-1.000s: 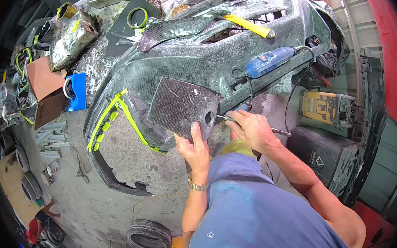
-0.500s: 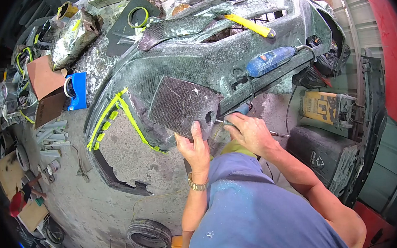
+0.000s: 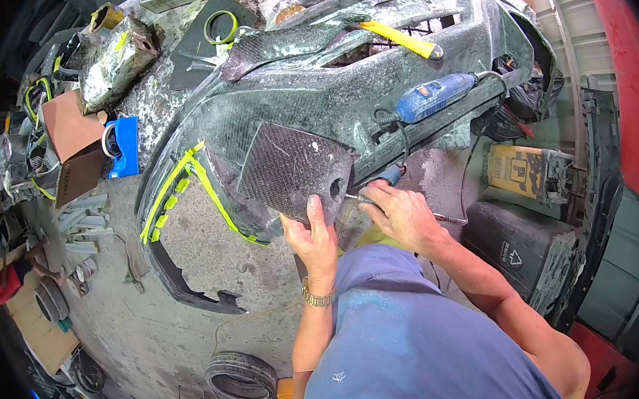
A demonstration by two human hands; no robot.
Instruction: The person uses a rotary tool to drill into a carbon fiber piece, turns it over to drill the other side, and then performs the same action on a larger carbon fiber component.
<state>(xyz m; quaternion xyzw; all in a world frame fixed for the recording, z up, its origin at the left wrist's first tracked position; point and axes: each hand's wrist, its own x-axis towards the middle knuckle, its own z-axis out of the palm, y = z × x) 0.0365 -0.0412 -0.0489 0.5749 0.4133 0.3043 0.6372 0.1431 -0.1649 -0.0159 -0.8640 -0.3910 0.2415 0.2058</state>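
Note:
My left hand [image 3: 313, 245] grips the lower edge of a dusty carbon-fibre panel [image 3: 283, 168], thumb on its top face and a metal watch on the wrist. The panel has a dark hole [image 3: 336, 189] near its right corner. My right hand [image 3: 404, 219] is closed around a slim rotary tool handpiece [image 3: 364, 197], whose thin metal bit points left at the panel's edge beside that hole. From behind this hand a metal-sheathed flexible shaft [image 3: 450, 219] comes out. Behind the panel lies a large dusty black car bumper [image 3: 297, 100], edged with yellow-green tape [image 3: 209, 185].
On the bumper rest a blue power tool [image 3: 435, 98] with its cord and a yellow-handled tool [image 3: 401, 39]. A black bin [image 3: 514, 244] and a yellow case [image 3: 524, 172] stand right. Tyres [image 3: 241, 377] lie below; a person in red [image 3: 12, 282] is far left.
The person in red at the far left has shifted further left and up. My right hand and the handpiece have moved only slightly; the panel stays nearly in place.

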